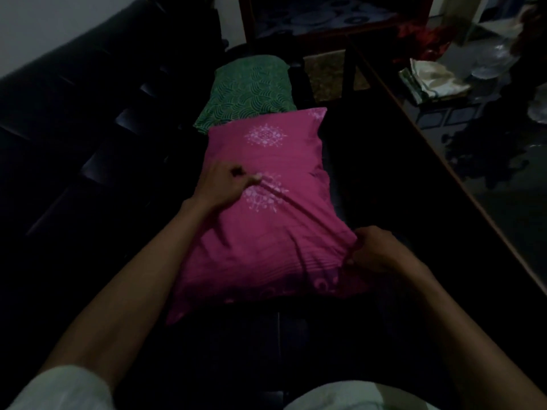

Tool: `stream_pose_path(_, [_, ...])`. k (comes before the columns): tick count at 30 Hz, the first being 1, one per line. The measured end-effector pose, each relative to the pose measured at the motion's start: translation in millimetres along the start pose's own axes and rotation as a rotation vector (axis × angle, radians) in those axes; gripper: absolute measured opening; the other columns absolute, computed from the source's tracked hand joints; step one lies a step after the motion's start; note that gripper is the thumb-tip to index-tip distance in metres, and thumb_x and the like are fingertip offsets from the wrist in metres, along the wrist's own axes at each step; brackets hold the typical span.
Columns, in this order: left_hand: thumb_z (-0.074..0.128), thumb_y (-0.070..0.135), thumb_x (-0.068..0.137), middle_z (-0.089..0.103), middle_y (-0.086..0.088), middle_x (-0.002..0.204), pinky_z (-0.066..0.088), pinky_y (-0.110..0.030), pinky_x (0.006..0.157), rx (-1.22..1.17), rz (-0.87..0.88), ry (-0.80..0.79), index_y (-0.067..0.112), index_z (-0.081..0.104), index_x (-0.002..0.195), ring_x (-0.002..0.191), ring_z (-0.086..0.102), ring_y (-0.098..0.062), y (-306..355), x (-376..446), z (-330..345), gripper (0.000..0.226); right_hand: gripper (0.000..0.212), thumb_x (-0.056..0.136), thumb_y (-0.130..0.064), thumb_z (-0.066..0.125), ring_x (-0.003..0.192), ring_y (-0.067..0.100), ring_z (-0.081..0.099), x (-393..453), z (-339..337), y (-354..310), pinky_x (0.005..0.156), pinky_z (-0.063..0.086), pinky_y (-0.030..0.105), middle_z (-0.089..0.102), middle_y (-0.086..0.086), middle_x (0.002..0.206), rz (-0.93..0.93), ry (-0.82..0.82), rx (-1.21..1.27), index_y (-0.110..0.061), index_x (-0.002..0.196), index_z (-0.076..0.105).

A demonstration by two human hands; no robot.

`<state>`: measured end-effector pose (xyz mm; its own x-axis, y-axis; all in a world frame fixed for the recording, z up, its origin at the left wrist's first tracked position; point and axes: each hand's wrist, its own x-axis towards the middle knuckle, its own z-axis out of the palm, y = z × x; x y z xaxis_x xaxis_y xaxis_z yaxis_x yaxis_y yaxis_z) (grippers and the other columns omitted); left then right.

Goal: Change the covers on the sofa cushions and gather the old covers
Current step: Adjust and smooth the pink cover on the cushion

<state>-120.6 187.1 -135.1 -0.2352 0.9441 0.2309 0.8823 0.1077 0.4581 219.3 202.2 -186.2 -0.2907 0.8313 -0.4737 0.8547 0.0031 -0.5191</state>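
a: it is a dim room. there is a dark sofa (88, 119) on the left, going down the middle too.
b: what is on it?
a: a pink cushion (266, 220) lies on the seat, right in front of the person. it has white flower shapes on it. just past it, at its far end, is a green cushion (251, 90).
b: what are the hands doing?
a: the left hand (222, 184) rests on top of the pink cushion, near its left side. the fingers are curled, and the tips pinch the pink cloth. a tight fold runs from there across to the other hand.
b: and that one?
a: the right hand (379, 247) is at the near right corner of the pink cushion. its fingers are curled round a bunch of the pink cloth.
b: what is on the right?
a: a dark table (444, 161) with a shiny top. a pale folded cloth (432, 79) sits at its far end.
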Motion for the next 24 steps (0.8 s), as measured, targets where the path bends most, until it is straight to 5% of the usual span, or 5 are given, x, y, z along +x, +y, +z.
stream_pose_path(6, [0.066, 0.06, 0.084, 0.067, 0.009, 0.064, 0.043, -0.018, 0.061, -0.163, 0.001, -0.293, 0.019, 0.069, 0.071, 0.059, 0.055, 0.003, -29.2, -26.4, -8.3, 0.043, 0.043, 0.084, -0.021, 0.066, 0.113, 0.04, 0.065, 0.0, -26.5, 24.4, 0.094, 0.054, 0.047, 0.065, 0.023, 0.125, 0.14, 0.255, 0.031, -0.011, 0.126, 0.061])
stream_pose_path(13, [0.066, 0.015, 0.094, 0.064, 0.005, 0.077, 0.041, -0.021, 0.067, -0.188, -0.053, 0.234, 0.013, 0.062, 0.082, 0.072, 0.058, -0.006, -31.6, -10.1, 5.0, 0.013, 0.043, 0.085, -0.022, 0.066, 0.116, 0.039, 0.063, -1.7, -19.6, 14.0, 0.093, 0.051, 0.046, 0.064, 0.02, 0.126, 0.136, 0.327, 0.006, -0.017, 0.127, 0.059])
stream_pose_path(19, [0.067, 0.047, 0.092, 0.07, 0.001, 0.077, 0.051, -0.03, 0.071, -0.148, -0.07, 0.083, 0.018, 0.068, 0.084, 0.073, 0.065, -0.016, -38.8, -20.1, 20.1, 0.03, 0.056, 0.072, -0.022, 0.071, 0.111, 0.036, 0.066, -8.3, -13.3, 6.8, 0.094, 0.054, 0.045, 0.068, 0.017, 0.121, 0.052, 0.371, 0.198, -0.015, 0.126, 0.062])
stream_pose_path(24, [0.054, 0.077, 0.076, 0.072, 0.003, 0.083, 0.05, -0.032, 0.077, -0.199, -0.166, -0.114, 0.022, 0.069, 0.08, 0.08, 0.067, -0.016, -63.5, -58.4, -3.1, 0.056, 0.051, 0.07, -0.021, 0.067, 0.104, 0.022, 0.064, -1.9, 2.8, -37.6, 0.097, 0.052, 0.04, 0.066, 0.003, 0.115, -0.294, 0.666, 0.416, -0.024, 0.12, 0.07])
